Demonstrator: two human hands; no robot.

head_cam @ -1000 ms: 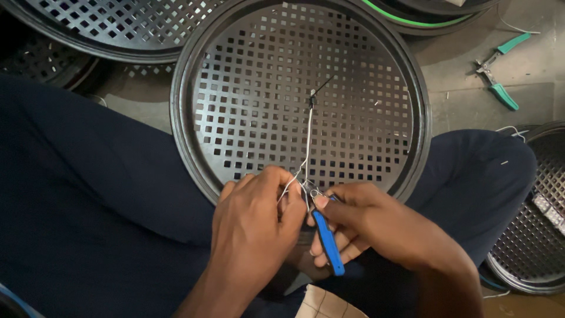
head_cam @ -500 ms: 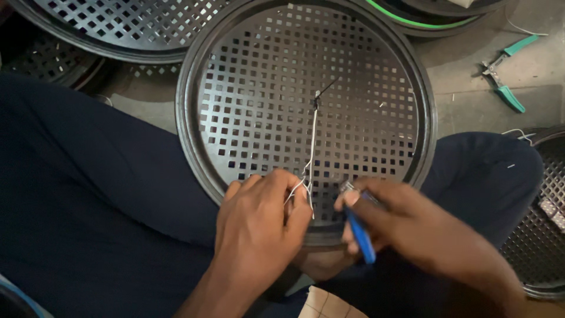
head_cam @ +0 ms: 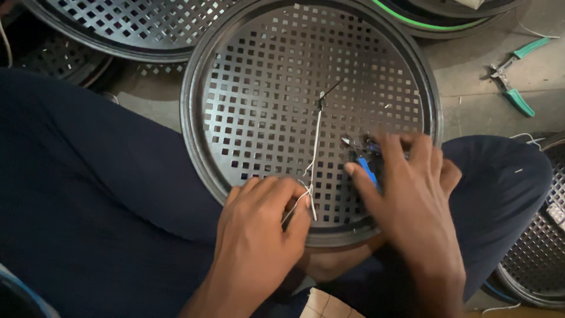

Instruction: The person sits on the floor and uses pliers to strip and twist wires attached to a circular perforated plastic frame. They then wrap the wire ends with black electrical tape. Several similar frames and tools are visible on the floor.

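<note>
tray (head_cam: 247, 76): on the lap, centre
string (head_cam: 315, 147): on tray
spare pliers (head_cam: 512, 73): floor, right
stacked trays (head_cam: 118, 23): behind, left

Head view, one frame. Two candidates only.

1. Small pale rectangular label (head_cam: 556, 213), lying on the dark perforated tray (head_cam: 529, 259) at the far right edge of view, well apart from my right hand (head_cam: 412, 212). Whitish-grey, partly cut off by the frame; markings too small to tell.

2. Cream cardboard-like piece (head_cam: 326, 305) at the bottom edge, just below and between my left hand (head_cam: 259, 235) and right hand. Thin dark grid lines on it. Cannot tell whether it is a package.
</note>
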